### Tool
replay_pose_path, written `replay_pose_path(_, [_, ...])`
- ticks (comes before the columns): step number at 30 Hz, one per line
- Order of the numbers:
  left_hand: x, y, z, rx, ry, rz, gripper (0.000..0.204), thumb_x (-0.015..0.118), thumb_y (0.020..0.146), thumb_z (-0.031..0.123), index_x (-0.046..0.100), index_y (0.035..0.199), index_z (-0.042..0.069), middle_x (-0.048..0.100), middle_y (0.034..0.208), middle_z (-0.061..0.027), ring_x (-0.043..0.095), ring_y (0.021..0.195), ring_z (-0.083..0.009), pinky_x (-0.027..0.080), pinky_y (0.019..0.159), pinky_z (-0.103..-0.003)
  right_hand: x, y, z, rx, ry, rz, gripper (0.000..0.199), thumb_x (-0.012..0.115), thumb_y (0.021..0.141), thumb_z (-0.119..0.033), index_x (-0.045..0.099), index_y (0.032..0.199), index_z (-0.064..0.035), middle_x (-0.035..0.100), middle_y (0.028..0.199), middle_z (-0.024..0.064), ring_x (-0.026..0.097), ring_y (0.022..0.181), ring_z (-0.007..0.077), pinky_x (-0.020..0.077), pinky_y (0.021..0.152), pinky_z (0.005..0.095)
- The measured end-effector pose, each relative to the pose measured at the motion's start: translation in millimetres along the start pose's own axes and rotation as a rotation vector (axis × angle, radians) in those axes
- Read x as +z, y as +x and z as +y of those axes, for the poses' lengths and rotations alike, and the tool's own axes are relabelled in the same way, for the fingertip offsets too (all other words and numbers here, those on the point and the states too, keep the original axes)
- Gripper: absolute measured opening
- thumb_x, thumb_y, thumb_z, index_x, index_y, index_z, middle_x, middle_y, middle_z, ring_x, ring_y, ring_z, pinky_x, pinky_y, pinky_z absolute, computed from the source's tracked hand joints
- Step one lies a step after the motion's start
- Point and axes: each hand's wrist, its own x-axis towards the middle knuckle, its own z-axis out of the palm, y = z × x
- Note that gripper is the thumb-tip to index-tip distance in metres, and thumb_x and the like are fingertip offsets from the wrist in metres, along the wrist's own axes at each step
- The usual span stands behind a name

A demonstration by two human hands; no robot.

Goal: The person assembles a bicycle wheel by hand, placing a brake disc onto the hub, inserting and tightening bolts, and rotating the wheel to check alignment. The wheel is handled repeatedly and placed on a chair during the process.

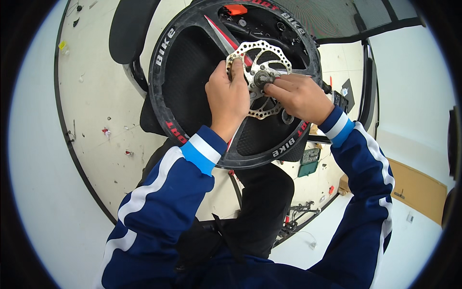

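A black three-spoke bicycle wheel [160, 96] with red and white markings lies flat in front of me. At its hub sits a silver brake disc [262, 46] with a holed, wavy edge. My left hand [228, 98] is closed at the disc's left side, thumb and fingers pressed on its rim. From the right, my right hand [299, 96] pinches at the grey axle end [262, 78] in the disc's centre. The fingertips cover part of the axle, so any small part between them is hidden.
Under the wheel is a black chair seat with an armrest [129, 31]. An orange piece [236, 9] and small metal parts show through the wheel's far opening. A green case [309, 164] lies on the floor, which is scattered with small bits. A mesh chair back [337, 17] stands far right.
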Motion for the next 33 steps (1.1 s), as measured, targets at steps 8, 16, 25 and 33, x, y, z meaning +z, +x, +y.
replay_pose_path(8, [1.7, -0.4, -1.2, -0.004, 0.014, 0.018, 0.032, 0.052, 0.101, 0.021, 0.060, 0.086, -0.006, 0.066, 0.071, -0.0162, 0.063, 0.061, -0.0227, 0.046, 0.060, -0.036, -0.6, 1.5, 19.8, -0.200, -0.198, 0.004, 0.025, 0.065, 0.077, -0.011, 0.061, 0.102, -0.0085, 0.053, 0.079, 0.0041, 0.057, 0.075, 0.0221, 0.0494, 0.068, 0.0339])
replay_pose_path(16, [3.6, 0.3, -3.8, 0.031, 0.054, 0.049, 0.032, 0.052, 0.101, 0.022, 0.060, 0.086, -0.006, 0.067, 0.074, -0.0181, 0.065, 0.064, -0.0285, 0.047, 0.062, -0.038, -3.0, 3.4, 19.9, -0.236, -0.244, -0.042, 0.026, 0.063, 0.079, -0.013, 0.059, 0.104, -0.0090, 0.051, 0.079, 0.0036, 0.058, 0.076, 0.0205, 0.0494, 0.069, 0.0341])
replay_pose_path(25, [11.4, -7.9, 0.1, 0.049, 0.077, 0.099, 0.030, 0.055, 0.100, 0.020, 0.059, 0.085, -0.006, 0.068, 0.076, -0.0183, 0.068, 0.068, -0.0300, 0.049, 0.063, -0.039, 7.3, -14.0, -3.0, 0.054, -0.141, -0.020, 0.026, 0.059, 0.084, -0.012, 0.055, 0.110, -0.0108, 0.057, 0.080, 0.0071, 0.065, 0.076, 0.0265, 0.0524, 0.065, 0.0385])
replay_pose_path(33, [14.8, -9.6, 4.4, 0.031, 0.114, 0.088, 0.029, 0.054, 0.100, 0.021, 0.062, 0.089, -0.005, 0.069, 0.077, -0.0157, 0.067, 0.068, -0.0239, 0.050, 0.065, -0.038, 15.8, -23.2, -13.6, 0.176, -0.144, 0.044, 0.025, 0.061, 0.083, -0.011, 0.055, 0.107, -0.0102, 0.058, 0.080, 0.0084, 0.065, 0.074, 0.0261, 0.0528, 0.063, 0.0382])
